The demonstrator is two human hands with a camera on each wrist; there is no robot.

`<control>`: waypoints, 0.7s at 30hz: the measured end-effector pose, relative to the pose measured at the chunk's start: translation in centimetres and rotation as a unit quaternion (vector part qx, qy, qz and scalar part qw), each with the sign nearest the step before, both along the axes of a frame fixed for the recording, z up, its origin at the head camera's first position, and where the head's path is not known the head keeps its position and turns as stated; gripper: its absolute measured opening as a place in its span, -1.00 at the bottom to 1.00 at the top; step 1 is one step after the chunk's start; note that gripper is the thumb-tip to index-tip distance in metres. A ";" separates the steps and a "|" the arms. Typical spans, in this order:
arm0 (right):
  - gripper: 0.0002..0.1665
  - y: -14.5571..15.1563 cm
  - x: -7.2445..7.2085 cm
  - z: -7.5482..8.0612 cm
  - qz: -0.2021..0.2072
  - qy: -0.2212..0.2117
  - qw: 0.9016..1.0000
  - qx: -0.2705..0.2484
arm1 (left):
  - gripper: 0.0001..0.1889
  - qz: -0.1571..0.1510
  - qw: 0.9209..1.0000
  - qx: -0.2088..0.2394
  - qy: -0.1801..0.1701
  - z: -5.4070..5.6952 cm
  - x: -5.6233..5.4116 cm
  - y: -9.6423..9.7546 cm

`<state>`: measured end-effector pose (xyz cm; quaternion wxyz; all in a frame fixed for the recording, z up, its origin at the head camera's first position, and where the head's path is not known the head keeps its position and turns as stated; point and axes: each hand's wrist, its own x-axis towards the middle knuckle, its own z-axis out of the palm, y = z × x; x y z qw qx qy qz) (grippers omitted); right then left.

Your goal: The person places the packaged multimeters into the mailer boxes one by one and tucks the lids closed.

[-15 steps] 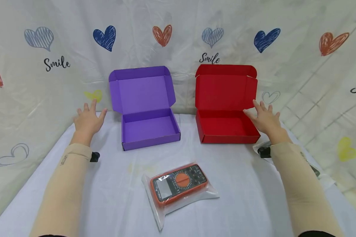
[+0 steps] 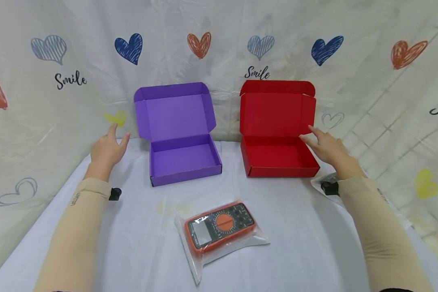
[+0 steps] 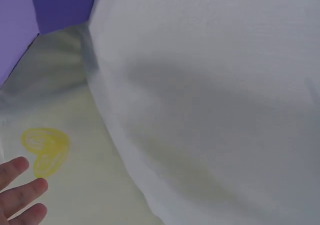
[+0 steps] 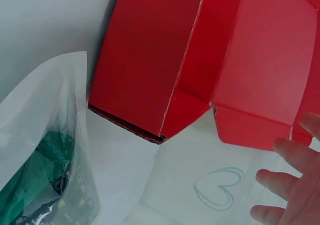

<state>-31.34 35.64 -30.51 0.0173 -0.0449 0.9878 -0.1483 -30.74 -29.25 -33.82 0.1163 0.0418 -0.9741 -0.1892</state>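
My left hand [image 2: 107, 148] is held out to the left of the purple box [image 2: 185, 162], holding nothing. Its fingers [image 3: 22, 197] show extended in the left wrist view. At the right side of the red box [image 2: 282, 172] is my right hand [image 2: 328, 148], thumb and index finger overlapping the box's edge in the head view. The right wrist view shows its fingers [image 4: 280, 184] apart and empty, near the red side flap. Both boxes stand with lids raised and insides bare. An orange-and-black multimeter [image 2: 220, 227] in a clear plastic bag lies at the table's front middle.
Beside the red box, partly hidden behind my right forearm, lies a clear bag [image 4: 75, 135] with something green in it. A white cloth [image 2: 138, 243] covers the table. Behind the boxes hangs a curtain [image 2: 226, 20] printed with hearts.
Both hands stay almost in place. The left fingers bend a little in the head view, and the right wrist and forearm shift slightly to the right. Boxes and multimeter have not moved.
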 end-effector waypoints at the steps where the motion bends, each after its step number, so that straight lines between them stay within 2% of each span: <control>1: 0.08 0.0 0.1 0.0 -0.001 0.000 1.000 0.000 | -0.13 -0.001 1.000 -0.002 -0.002 0.1 0.0 0.1; 9: 0.08 -0.4 1.2 0.1 -0.004 -0.025 1.000 -0.017 | -0.16 -0.013 1.000 -0.002 0.000 0.5 -0.1 0.9; 16: 0.02 -1.5 1.8 0.2 0.020 0.007 1.000 -0.007 | -0.14 -0.022 1.000 0.007 -0.009 0.2 0.1 1.2; 21: -0.02 -2.5 2.4 0.2 0.036 0.014 0.999 -0.005 | -0.16 -0.031 0.999 0.014 -0.004 0.2 0.3 1.3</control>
